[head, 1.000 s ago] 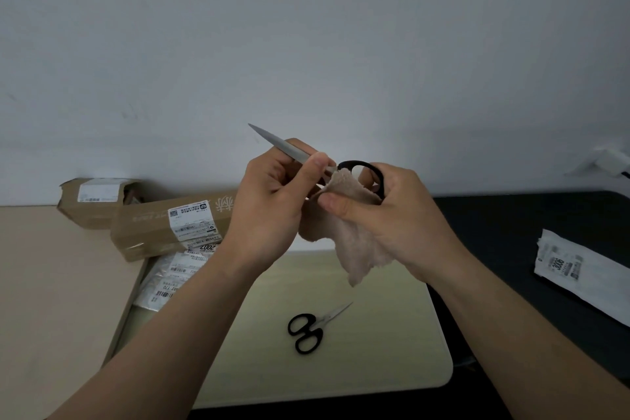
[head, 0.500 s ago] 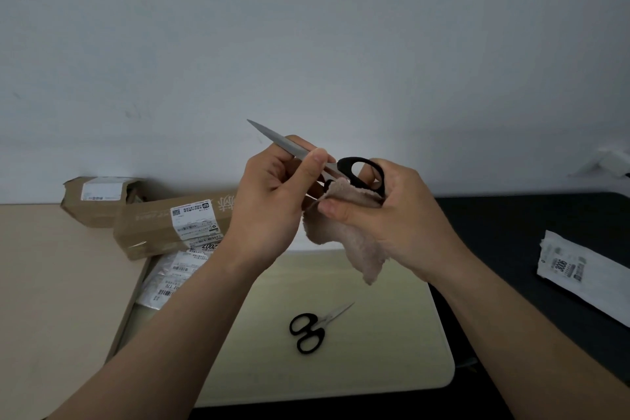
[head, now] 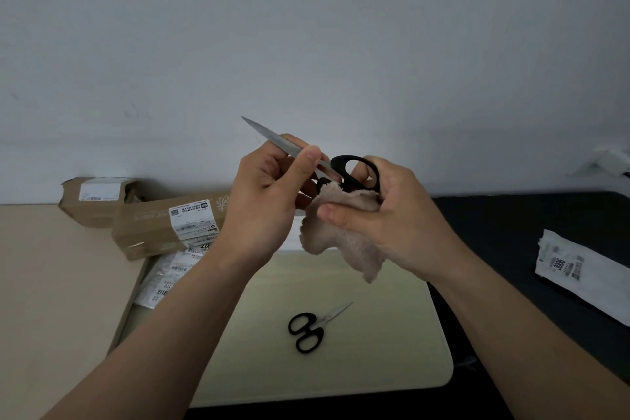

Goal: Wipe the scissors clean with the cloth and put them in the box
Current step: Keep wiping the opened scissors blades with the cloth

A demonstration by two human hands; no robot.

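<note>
I hold a large pair of scissors (head: 370,174) with black handles in the air before the wall, blades pointing up and left. My left hand (head: 266,201) pinches the steel blades between thumb and fingers. My right hand (head: 388,215) grips a beige fluffy cloth (head: 344,239) pressed against the black handles, a corner of the cloth hanging down. A second, small pair of black-handled scissors (head: 308,329) lies shut on the pale tabletop (head: 375,351) below my hands. Which box is meant I cannot tell.
Two long brown cardboard parcels (head: 163,225) with white labels lie at the back left, over some plastic mail bags (head: 167,280). A white labelled packet (head: 579,273) lies on the dark surface (head: 511,235) to the right. The wall rises close behind.
Both hands rose a little with the big scissors. The cloth slid down off the handle ring, leaving more of the black handle bare.
</note>
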